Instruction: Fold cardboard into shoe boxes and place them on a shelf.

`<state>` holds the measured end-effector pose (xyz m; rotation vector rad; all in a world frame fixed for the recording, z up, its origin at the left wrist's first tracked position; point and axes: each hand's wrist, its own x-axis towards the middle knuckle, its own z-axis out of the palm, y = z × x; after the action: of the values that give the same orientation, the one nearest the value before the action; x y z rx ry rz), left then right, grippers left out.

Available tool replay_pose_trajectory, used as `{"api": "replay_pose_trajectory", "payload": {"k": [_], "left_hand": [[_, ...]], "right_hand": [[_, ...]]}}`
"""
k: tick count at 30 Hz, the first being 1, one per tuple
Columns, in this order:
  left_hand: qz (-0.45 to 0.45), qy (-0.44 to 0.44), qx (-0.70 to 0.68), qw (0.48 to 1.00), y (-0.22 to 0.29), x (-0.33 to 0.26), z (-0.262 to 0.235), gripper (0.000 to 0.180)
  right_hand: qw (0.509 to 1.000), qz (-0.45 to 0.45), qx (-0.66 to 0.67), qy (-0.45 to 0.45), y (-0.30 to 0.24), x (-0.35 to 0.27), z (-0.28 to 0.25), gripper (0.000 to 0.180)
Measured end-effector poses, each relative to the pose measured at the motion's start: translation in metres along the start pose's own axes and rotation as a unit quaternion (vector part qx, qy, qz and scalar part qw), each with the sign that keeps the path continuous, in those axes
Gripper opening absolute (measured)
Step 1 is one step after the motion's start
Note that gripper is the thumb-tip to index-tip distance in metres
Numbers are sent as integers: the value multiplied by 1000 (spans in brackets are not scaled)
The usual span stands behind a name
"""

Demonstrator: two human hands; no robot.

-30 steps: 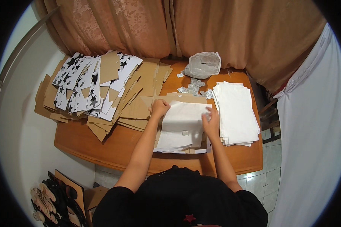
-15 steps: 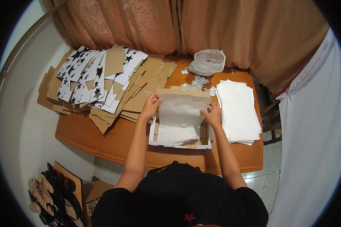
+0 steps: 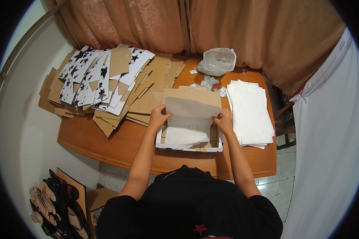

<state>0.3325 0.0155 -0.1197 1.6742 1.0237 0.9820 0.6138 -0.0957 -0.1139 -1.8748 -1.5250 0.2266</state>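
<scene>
Black cloth (image 3: 179,203) covers our shoulders at the lower edge, and a red star (image 3: 200,229) shows near its bottom. From the short sleeves our bare forearms reach forward over the brown wooden table (image 3: 91,137). Near its front edge lies a shallow open box (image 3: 216,149), white outside and plain cardboard within. Our white sheet (image 3: 193,106) is partly inside it: the near portion lies in the box, while the far portion bends up, lifted between our hands. Against the lower portion we see a small pale square packet (image 3: 193,127); whether it rests on top or beneath, we cannot tell. Our left hand (image 3: 159,116) pinches the sheet's left side between thumb and fingers, and our right hand (image 3: 224,119) grips the right side in the same way. Beyond the raised paper stands the box's brown flap (image 3: 205,96). To our right is a loose stack of white sheets (image 3: 251,113); to our left, flattened cardboard pieces (image 3: 135,105) overlap with white star-printed ones (image 3: 77,81). Farther back, small silvery packets (image 3: 208,82) lie scattered before a clear plastic bag (image 3: 219,61). Brown curtains (image 3: 227,28) hang behind the table.
</scene>
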Motion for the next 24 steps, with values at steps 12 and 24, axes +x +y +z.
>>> {"api": "replay_pose_trajectory", "payload": {"k": [12, 24], "left_hand": [[166, -45, 184, 968, 1, -16, -14, 12], [152, -277, 251, 915, 50, -79, 15, 34]], "right_hand": [[982, -181, -4, 43, -6, -28, -8, 16], [981, -28, 78, -173, -47, -48, -31, 17]]}}
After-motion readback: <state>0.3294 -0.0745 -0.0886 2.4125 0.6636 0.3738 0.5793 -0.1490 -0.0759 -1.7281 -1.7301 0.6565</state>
